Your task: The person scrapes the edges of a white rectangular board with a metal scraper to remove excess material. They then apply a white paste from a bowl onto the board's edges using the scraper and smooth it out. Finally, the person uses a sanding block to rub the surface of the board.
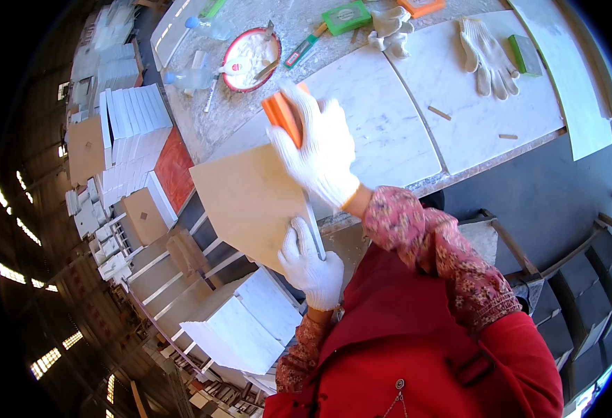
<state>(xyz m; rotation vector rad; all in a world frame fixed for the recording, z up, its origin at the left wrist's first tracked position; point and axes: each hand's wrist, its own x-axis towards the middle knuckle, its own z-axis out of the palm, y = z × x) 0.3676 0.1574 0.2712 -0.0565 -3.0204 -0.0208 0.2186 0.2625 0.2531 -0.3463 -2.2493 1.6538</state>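
Note:
My right hand, in a white knit glove, is closed around an orange sanding block. It is over the far right corner of a beige stone slab. The slab juts past the worktable's near edge with its beige face up. Lower down, my left hand, gloved as well, grips the slab's near right edge, its thumb and fingers around the side. The block's underside is hidden, so I cannot tell whether it touches the slab.
On the worktable, marble slabs lie under a loose glove and a green block. Behind are a red-rimmed bowl of white paste, a green-handled brush and plastic bottles. Stacked white slabs stand at left.

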